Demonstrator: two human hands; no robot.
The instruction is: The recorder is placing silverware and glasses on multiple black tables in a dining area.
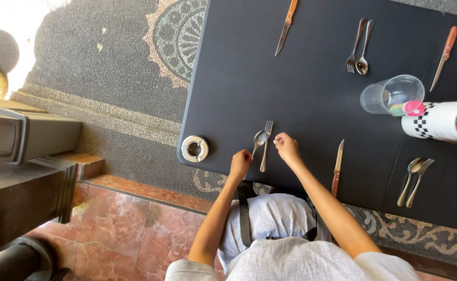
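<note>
Black table [301,104], left hand [240,163] seemingly pinching spoon [259,139], right hand [286,148] curled loosely beside fork [266,145], both arms outstretched

Single head-worn camera, looking steeply down from above the person's own torso.

The view faces forward and down over a dark table [311,93], taken from well above it, so the near edge, the left edge and the near-left corner all show, while the far and right edges run out of frame. The person's forearms enter from the bottom centre. Carpet and tiled floor fill the left side. There is no second view to share any part of the scene.
</note>
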